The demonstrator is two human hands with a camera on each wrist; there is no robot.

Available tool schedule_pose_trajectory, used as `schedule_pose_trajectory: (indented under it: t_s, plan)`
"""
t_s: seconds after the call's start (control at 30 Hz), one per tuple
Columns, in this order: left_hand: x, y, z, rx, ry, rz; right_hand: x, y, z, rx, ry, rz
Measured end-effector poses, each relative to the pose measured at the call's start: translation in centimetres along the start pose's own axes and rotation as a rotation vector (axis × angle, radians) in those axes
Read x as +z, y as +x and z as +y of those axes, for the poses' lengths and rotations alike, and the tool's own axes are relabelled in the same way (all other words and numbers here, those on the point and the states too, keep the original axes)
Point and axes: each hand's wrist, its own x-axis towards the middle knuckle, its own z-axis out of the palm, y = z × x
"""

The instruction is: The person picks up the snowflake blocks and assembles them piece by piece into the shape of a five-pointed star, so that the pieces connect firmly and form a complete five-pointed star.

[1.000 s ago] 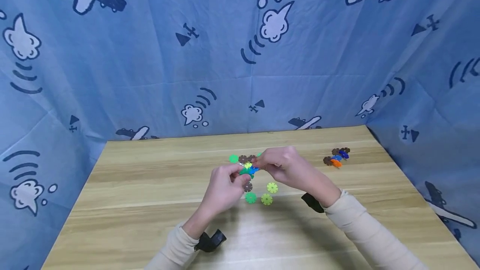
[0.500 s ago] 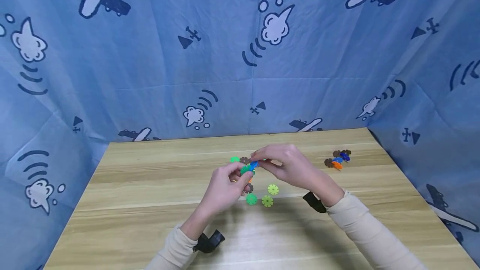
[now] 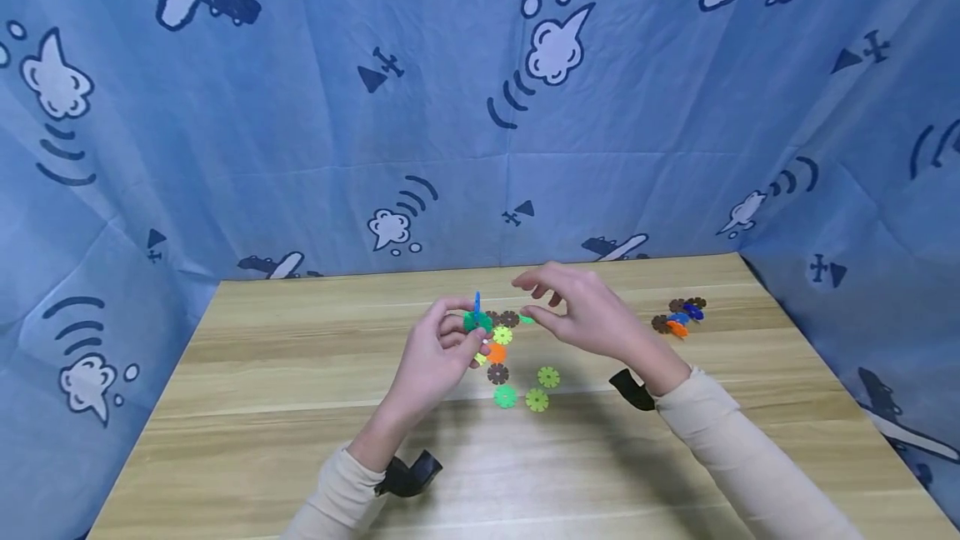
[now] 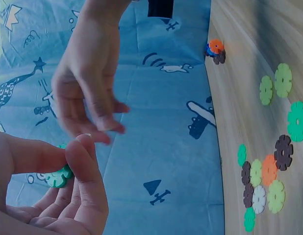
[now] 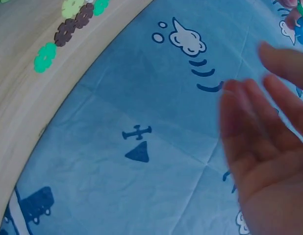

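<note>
My left hand (image 3: 427, 357) pinches a green notched plastic disc (image 3: 472, 322) between thumb and index finger, above the table. A blue notched disc (image 3: 477, 302) stands edge-on from the top of the green one, joined to it. Only part of the green disc (image 4: 57, 178) shows past the fingers in the left wrist view. To the right, my right hand (image 3: 585, 311) hovers with spread, lightly bent fingers and holds nothing. Under the hands lie flat discs of the same kind, among them an orange disc (image 3: 496, 353), a brown disc (image 3: 498, 373) and a yellow disc (image 3: 502, 335).
Nearer on the wooden table (image 3: 300, 407) lie a light green disc (image 3: 506, 397) and two yellow-green discs, one of them (image 3: 537, 400) in front. A small cluster with a joined orange disc (image 3: 677, 329), blue and brown discs sits at the right. A blue patterned curtain (image 3: 450, 107) hangs behind.
Both hands were together at the blue and green discs. The right hand has let go and moved away right and up; the left has shifted left with the joined discs, turning the blue one upright.
</note>
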Motion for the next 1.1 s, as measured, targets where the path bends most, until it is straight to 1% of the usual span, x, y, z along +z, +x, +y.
schedule_pose_trajectory:
  t_s: [0.03,0.1,0.27,0.33,0.4,0.47,0.57,0.73,1.1]
  plan:
    - [0.0,0.0,0.0,0.006,0.001,0.002,0.1,0.0,0.2,0.031,-0.024,-0.044]
    - [0.0,0.0,0.0,0.008,0.006,0.008,0.5,-0.1,0.7,0.066,-0.076,-0.145]
    - [0.1,0.0,-0.1,-0.014,0.001,0.018,2.2,-0.5,2.2,0.141,-0.173,-0.451]
    - [0.2,0.0,-0.2,-0.024,-0.009,0.019,3.0,-0.7,2.7,0.203,-0.184,-0.564]
    - [0.2,0.0,-0.2,-0.027,-0.016,0.016,3.8,-1.0,3.3,0.245,-0.19,-0.647]
    - [0.3,0.0,-0.3,-0.029,-0.014,0.009,4.5,-1.4,3.7,0.27,-0.2,-0.698]
    - [0.3,-0.1,-0.3,-0.029,-0.008,-0.004,5.3,-1.9,4.2,0.253,-0.216,-0.717]
    - [0.3,-0.1,-0.4,-0.029,-0.005,-0.011,6.1,-2.3,4.8,0.221,-0.206,-0.682]
    - [0.3,0.1,-0.7,-0.027,-0.008,-0.016,6.6,-2.2,5.2,0.192,-0.168,-0.661]
